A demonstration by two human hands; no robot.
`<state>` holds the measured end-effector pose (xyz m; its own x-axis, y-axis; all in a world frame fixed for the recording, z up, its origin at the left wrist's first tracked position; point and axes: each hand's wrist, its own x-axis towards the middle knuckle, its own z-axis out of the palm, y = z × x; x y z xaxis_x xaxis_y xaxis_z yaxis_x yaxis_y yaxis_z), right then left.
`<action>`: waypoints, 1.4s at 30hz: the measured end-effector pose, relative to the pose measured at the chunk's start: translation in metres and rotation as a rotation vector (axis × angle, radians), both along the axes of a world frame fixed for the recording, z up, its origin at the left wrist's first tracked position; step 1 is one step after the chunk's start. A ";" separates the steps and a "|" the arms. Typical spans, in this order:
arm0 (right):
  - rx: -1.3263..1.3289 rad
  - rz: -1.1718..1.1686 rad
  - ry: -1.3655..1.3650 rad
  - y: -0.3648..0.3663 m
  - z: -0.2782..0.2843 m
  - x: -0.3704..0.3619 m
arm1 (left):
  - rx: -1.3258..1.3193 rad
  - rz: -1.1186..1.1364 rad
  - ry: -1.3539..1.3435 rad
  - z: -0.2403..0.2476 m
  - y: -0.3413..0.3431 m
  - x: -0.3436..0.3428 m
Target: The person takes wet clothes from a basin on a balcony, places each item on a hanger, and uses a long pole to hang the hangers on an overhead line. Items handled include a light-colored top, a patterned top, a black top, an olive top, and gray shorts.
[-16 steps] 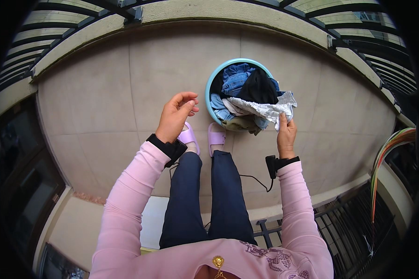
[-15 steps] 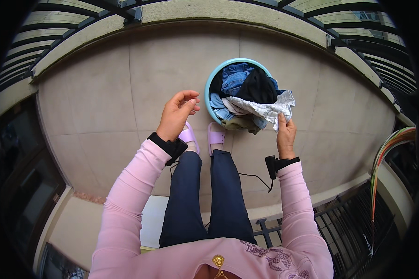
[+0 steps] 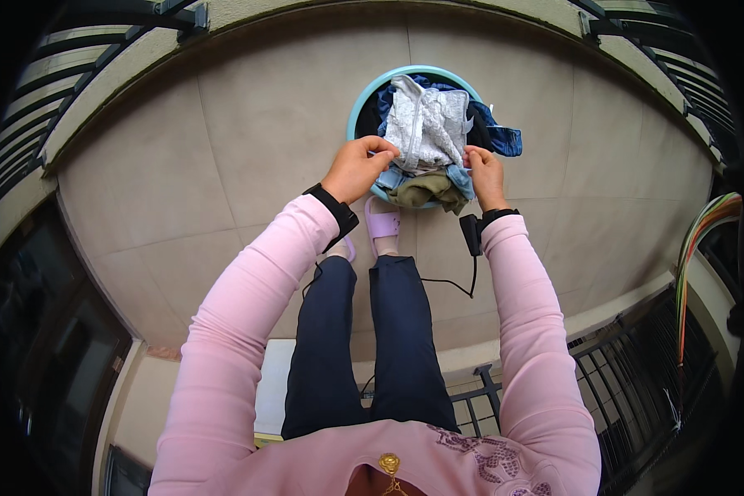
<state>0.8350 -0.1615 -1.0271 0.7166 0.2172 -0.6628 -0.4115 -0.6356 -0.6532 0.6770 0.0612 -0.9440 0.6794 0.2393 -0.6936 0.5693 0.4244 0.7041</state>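
Observation:
A light blue round tub stands on the tiled floor, heaped with clothes: blue denim, a dark piece and an olive piece. Over it hangs a white-grey patterned garment, held spread between both hands. My left hand pinches its lower left edge. My right hand pinches its lower right edge. Both arms wear pink sleeves and a black wrist band.
My feet in lilac slippers stand just in front of the tub. A black cable hangs from my right wrist. A low wall with dark railings curves round the floor; more railing lies lower right, with coloured cords.
The white-grey garment has been lifted from the tub and spread out. My left hand moved right and took hold of it; my right hand moved up and left.

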 end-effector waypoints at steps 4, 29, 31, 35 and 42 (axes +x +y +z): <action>-0.020 0.763 -0.412 0.001 -0.030 -0.052 | 0.049 -0.190 0.048 -0.054 -0.022 -0.001; 0.852 -0.310 0.340 0.010 0.184 -0.014 | 0.169 -0.247 -0.145 -0.037 -0.046 0.018; 0.924 -0.339 0.332 0.013 0.209 -0.003 | -0.080 -0.111 -0.198 -0.007 -0.028 0.019; 0.652 -0.095 0.195 0.015 0.254 0.016 | -0.180 0.055 -0.233 0.072 0.022 0.009; 0.390 0.060 0.033 0.026 0.328 0.022 | 0.156 0.342 -0.301 0.197 0.082 -0.012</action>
<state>0.8568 -0.1355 -0.6988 0.6747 0.4983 -0.5445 -0.4059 -0.3657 -0.8376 0.6651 0.1437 -0.7467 0.7086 0.5698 -0.4162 0.1767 0.4278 0.8864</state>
